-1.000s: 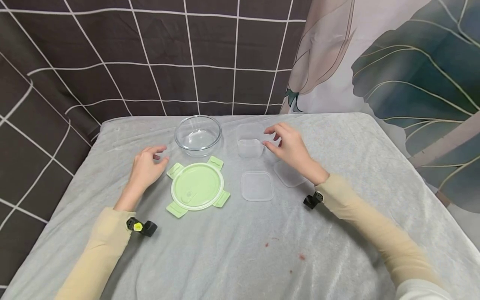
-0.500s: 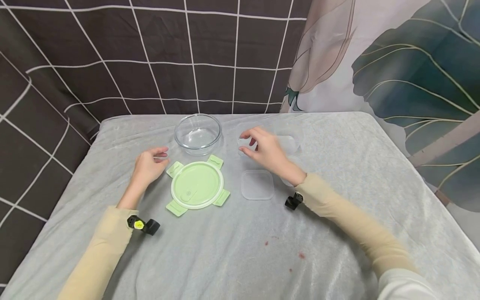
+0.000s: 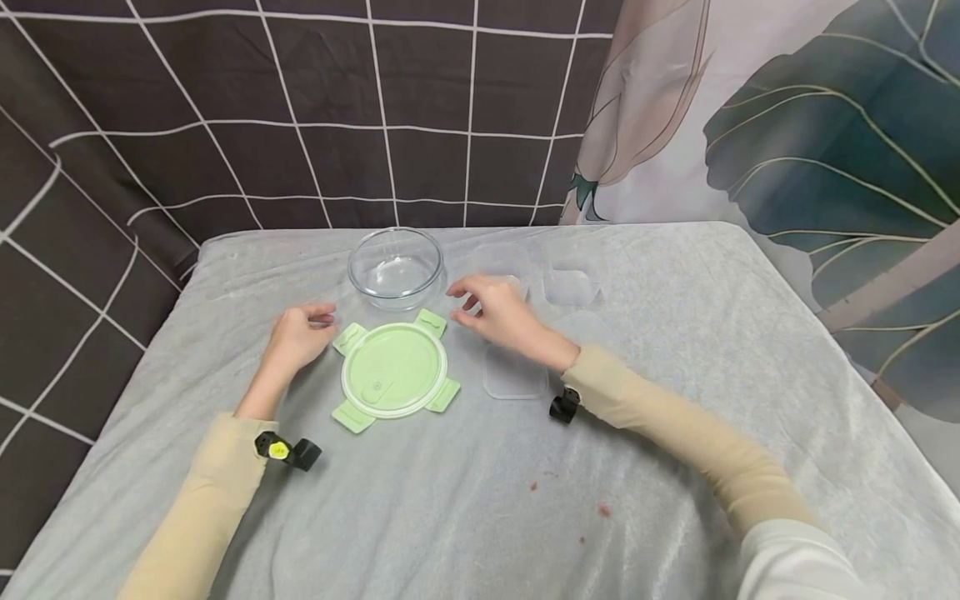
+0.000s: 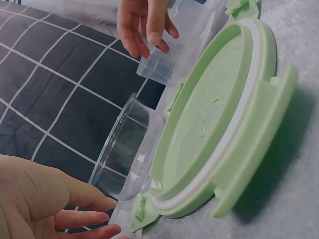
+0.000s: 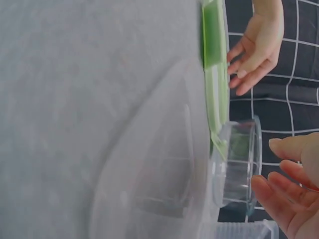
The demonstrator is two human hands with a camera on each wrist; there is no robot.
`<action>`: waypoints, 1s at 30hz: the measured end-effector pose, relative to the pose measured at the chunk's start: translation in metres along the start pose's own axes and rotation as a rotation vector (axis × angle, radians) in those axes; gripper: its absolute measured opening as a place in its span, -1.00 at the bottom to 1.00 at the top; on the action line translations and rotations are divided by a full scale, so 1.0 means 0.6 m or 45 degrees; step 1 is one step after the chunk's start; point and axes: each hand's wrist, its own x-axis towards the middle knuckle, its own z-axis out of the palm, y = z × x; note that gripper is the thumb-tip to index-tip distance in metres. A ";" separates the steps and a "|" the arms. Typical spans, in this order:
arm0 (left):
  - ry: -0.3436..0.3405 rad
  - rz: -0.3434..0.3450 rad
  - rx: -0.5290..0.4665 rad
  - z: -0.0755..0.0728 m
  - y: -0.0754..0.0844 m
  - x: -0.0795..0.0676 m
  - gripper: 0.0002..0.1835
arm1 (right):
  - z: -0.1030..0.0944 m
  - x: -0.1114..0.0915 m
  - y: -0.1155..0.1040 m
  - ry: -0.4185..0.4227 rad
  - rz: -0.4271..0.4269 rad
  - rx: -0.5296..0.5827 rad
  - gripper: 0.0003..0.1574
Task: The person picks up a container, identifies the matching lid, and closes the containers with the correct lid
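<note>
My left hand (image 3: 296, 337) hovers by the left of a round light-green lid (image 3: 395, 371) with clip flaps, fingers loosely bent around nothing. A round clear glass bowl (image 3: 397, 267) stands upright behind the lid. Between the bowl and the clear plastic boxes, my right hand (image 3: 501, 315) is in the air, thumb and fingers apart and holding nothing. It partly covers one square plastic box (image 3: 501, 257); a second box (image 3: 572, 287) stands to its right. In the right wrist view, the fingers (image 5: 279, 191) appear close to the bowl (image 5: 239, 169), without visible grip.
A clear square lid (image 3: 517, 383) lies on the grey cloth-covered table (image 3: 450, 500), partly under the right forearm. Another faint clear lid (image 3: 592, 325) lies right of it. A dark checked curtain (image 3: 300, 100) hangs behind the table's far edge.
My right hand has moved left, from beside the plastic boxes to near the bowl, uncovering the right-hand box. My left hand has barely shifted. The bowl and green lid stay in place.
</note>
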 end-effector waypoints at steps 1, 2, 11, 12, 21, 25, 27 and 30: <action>-0.007 -0.003 0.001 0.000 -0.001 0.000 -0.53 | 0.004 0.000 -0.002 -0.020 0.011 0.007 -0.66; -0.015 -0.005 0.000 0.001 -0.002 0.000 -0.52 | 0.008 0.001 -0.003 -0.044 0.028 0.011 -0.66; -0.086 -0.079 -0.051 0.006 -0.007 0.000 -0.51 | 0.034 0.011 -0.010 -0.200 0.165 -0.012 -0.55; -0.092 -0.086 -0.062 0.007 -0.007 0.000 -0.52 | 0.037 0.013 -0.009 -0.201 0.169 -0.015 -0.55; -0.184 -0.122 -0.154 0.007 -0.008 -0.001 -0.50 | 0.051 0.023 -0.002 -0.250 0.244 0.010 -0.50; -0.209 -0.121 -0.141 0.006 -0.011 0.000 -0.50 | 0.053 0.027 -0.003 -0.288 0.295 0.027 -0.50; -0.221 -0.122 -0.134 0.006 -0.012 0.001 -0.50 | 0.054 0.028 -0.004 -0.302 0.316 0.033 -0.50; -0.240 -0.124 -0.118 0.007 -0.012 0.003 -0.50 | 0.056 0.031 -0.003 -0.322 0.345 0.038 -0.50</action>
